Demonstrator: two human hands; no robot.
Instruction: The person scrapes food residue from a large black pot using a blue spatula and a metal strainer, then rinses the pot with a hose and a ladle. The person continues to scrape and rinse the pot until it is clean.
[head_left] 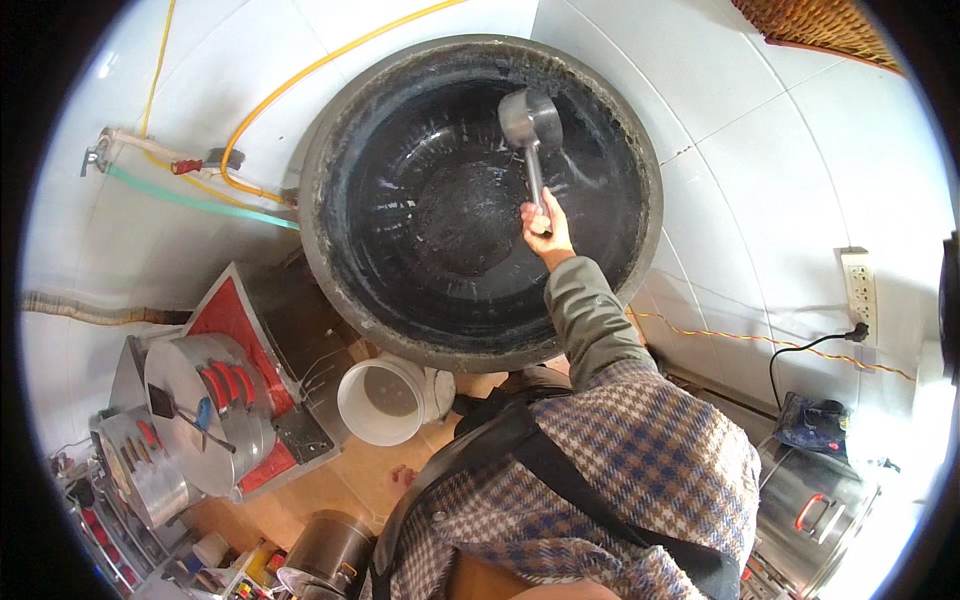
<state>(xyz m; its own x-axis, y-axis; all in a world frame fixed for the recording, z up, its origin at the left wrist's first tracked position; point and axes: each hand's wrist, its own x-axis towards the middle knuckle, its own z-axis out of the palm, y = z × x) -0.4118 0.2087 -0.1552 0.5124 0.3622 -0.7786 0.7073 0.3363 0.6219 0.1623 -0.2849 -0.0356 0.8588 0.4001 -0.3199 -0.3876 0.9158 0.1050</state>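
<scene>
My right hand (546, 225) is closed around the handle of a metal dipper (532, 118). The dipper's round cup points away from me, over the far right part of a large dark round vat (330, 290). Wet-looking streaks mark the vat's black inner wall, and its rim is rough and grey. What look like the fingertips of my left hand (403, 476) show as a small pinkish patch beside my coat, low and left of the vat. The rest of that hand is hidden, so its grip cannot be made out.
A white bucket (381, 402) stands on the tiled floor before the vat. Large metal pots (215, 410) with red handles are at left, near a red-topped stand. A yellow hose (300, 75) and green hose (200, 208) run along the left wall. An outlet (860, 290) and cords are at right.
</scene>
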